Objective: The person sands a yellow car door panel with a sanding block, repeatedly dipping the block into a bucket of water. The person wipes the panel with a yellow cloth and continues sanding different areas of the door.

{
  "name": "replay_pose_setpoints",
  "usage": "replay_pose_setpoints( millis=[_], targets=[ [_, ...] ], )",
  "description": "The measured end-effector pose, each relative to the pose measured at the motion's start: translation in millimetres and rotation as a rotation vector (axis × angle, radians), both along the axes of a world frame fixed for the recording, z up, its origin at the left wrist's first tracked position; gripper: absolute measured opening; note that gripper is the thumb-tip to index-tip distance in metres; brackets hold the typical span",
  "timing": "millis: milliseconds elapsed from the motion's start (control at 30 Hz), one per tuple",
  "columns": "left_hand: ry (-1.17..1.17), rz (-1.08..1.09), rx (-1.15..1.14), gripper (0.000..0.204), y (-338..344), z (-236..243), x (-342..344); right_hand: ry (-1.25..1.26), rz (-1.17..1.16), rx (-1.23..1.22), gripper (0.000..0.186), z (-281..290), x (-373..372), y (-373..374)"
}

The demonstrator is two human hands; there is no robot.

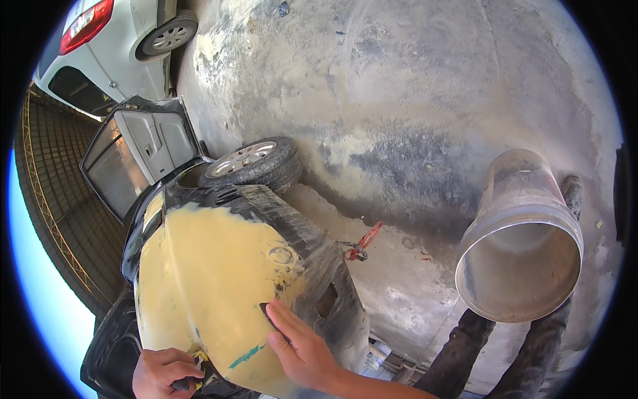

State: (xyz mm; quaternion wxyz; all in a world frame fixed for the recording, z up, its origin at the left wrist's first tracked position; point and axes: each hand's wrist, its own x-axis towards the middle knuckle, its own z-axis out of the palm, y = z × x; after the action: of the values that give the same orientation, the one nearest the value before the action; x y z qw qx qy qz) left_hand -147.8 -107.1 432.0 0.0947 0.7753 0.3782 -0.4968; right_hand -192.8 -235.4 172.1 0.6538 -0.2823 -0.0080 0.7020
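Observation:
A car's rear quarter panel (pixel 206 259) is coated with pale yellow body filler, with a teal streak (pixel 246 356) low on it and a round outline near its right edge. My right hand (pixel 302 349) presses on the filler, its fingers together over a thin dark pad (pixel 268 315), mostly hidden under them. Beside the panel's lower left edge, my left hand (pixel 166 374) is closed round a small black-and-yellow object (pixel 196 372). Its kind I cannot make out, since the fingers cover most of it.
A large bucket (pixel 522 266) stands on the concrete floor at right, close to my legs (pixel 458 352). Beyond the panel are a wheel (pixel 252 163) and an open car door (pixel 149 143). A white car (pixel 116 53) is at far left. Red straps (pixel 365 241) stick out beside the panel.

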Motion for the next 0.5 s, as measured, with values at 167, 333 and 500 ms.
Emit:
replay_pose_setpoints(
  millis=[167,333,500],
  targets=[
    [0.017,0.001,-0.026,0.034,1.7,-1.0,0.4,-0.131,-0.123,0.066,0.041,-39.3,-23.4,11.7],
    [0.035,-0.004,-0.033,0.033,2.6,0.6,1.5,-0.455,-0.139,-0.013,0.040,-71.5,-52.5,27.2],
    [0.063,-0.027,-0.061,0.033,4.1,0.3,-0.5,-0.317,-0.211,0.223,0.040,-69.9,-41.3,33.2]
  ],
)
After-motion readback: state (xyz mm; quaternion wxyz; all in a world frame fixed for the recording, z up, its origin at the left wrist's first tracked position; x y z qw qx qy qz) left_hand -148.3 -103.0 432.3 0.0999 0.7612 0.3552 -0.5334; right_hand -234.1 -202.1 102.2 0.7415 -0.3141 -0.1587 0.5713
